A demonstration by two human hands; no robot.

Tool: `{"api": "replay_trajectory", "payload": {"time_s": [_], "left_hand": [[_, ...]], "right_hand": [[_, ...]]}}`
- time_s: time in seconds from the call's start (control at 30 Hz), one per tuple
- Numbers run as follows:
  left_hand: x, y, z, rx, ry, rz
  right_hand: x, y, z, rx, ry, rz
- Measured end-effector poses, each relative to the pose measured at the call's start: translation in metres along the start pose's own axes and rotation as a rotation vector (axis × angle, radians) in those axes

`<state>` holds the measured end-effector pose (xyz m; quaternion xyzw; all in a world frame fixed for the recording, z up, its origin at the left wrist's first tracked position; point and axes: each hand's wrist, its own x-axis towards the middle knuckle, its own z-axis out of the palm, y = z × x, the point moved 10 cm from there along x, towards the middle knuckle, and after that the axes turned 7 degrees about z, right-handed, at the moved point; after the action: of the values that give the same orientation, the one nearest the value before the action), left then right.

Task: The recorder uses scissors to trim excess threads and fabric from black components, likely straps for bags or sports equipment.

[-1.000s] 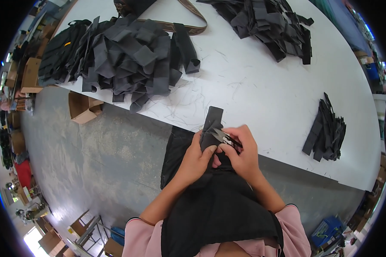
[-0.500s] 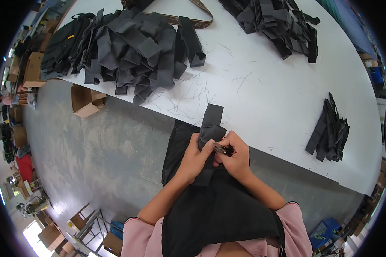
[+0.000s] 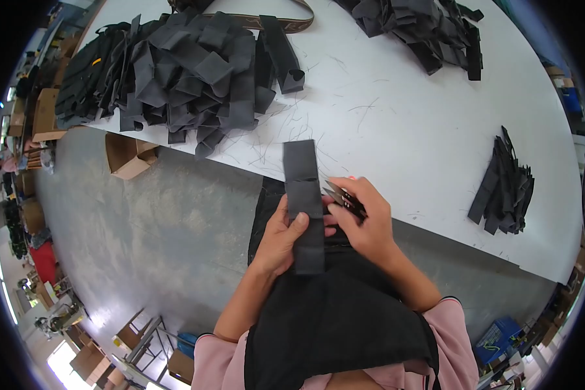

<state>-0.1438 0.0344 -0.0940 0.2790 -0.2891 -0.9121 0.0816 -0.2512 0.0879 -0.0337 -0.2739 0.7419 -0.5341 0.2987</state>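
Before me, at the table's near edge, my left hand (image 3: 284,235) is closed on a flat black fabric strip (image 3: 302,169), its thumb lying across the front. The strip stands lengthwise, its far end over the white table top and its near end over my black apron (image 3: 331,312). Just right of it, my right hand (image 3: 365,218) is closed around small dark thread snips (image 3: 344,199). Their two pointed blades are apart and aim toward the strip. Some right fingertips reach close to the strip's edge; whether they touch it I cannot tell.
A large heap of black strips (image 3: 195,78) lies at the table's far left, beside black bags (image 3: 88,78). Another pile (image 3: 422,29) is at the far right, and a smaller bundle (image 3: 504,185) lies nearer. Loose threads litter the white table (image 3: 396,143). An open cardboard box (image 3: 130,156) sits below the edge.
The strip, folded over at my hands before, now lies straight and flat. My right hand with the snips has moved right, away from the strip and my left thumb.
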Motion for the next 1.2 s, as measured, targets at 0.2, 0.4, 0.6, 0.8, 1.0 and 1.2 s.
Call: {"api": "replay_trajectory", "payload": {"time_s": [0.2,0.4,0.6,0.8,1.0,1.2], "left_hand": [[0.006,0.017,0.009,-0.16,-0.029,0.152],[0.006,0.023,0.011,-0.068,-0.008,0.229],[0.005,0.026,0.011,-0.048,0.002,0.267],[0.005,0.026,0.009,-0.05,0.006,0.271],[0.005,0.025,0.009,-0.053,0.009,0.256],[0.005,0.025,0.01,-0.054,0.012,0.254]], "right_hand": [[-0.025,-0.04,-0.015,-0.394,0.121,-0.227],[-0.025,-0.052,-0.009,-0.5,0.128,-0.311],[-0.027,-0.05,-0.007,-0.501,0.164,-0.314],[-0.031,-0.051,-0.004,-0.541,0.185,-0.316],[-0.03,-0.043,-0.01,-0.424,0.214,-0.262],[-0.033,-0.05,-0.008,-0.54,0.228,-0.327]]}}
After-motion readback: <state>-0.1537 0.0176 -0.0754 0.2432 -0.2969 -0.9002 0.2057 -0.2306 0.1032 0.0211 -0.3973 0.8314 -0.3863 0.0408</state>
